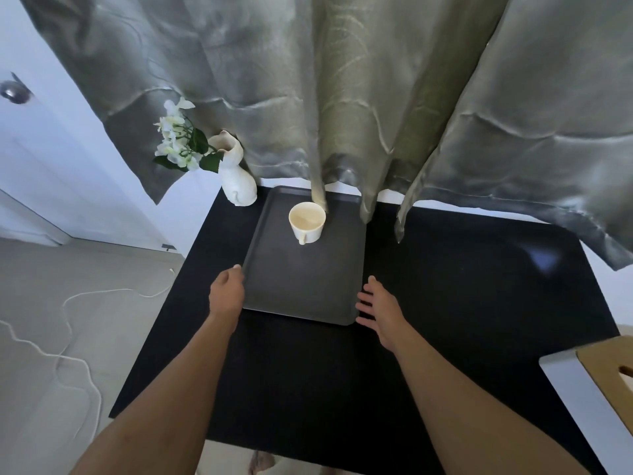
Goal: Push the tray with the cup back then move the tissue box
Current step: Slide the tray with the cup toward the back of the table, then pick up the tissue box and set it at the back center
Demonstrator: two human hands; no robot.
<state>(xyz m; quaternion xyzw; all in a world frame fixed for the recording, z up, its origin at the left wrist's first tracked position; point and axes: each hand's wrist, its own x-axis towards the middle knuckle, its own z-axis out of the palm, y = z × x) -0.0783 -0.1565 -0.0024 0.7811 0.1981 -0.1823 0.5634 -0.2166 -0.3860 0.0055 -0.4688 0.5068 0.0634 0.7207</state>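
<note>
grey-green curtains [342, 97] hang behind a black tabletop [445, 286], their hems falling over its far edge.

on the left hand [226, 292] the fingers [237, 267] are curled together against the tray's left rim, near its front corner; most of them are hidden behind the hand itself, so whether they hook under the rim cannot be told. on the right hand [378, 310] the fingers [366, 296] are spread apart and loose, their tips at or just beside the tray's right front corner (contact there is hard to make out). both bare forearms reach in from the bottom edge.

the dark grey tray [301, 286] lies flat on the tabletop, its far end close under the curtains, where one fold hangs down onto it and hides part of the back rim. a cream cup [307, 222] stands upright on the far half of the tray, handle toward the viewer, just beside that hanging fold.

left of the tray's far corner stands a white vase [236, 180] with white flowers [178, 142]. at the right edge a wooden tissue box [609, 375] sits on a white surface, cut off by the frame. a white cord [75, 354] trails over the floor at left.
</note>
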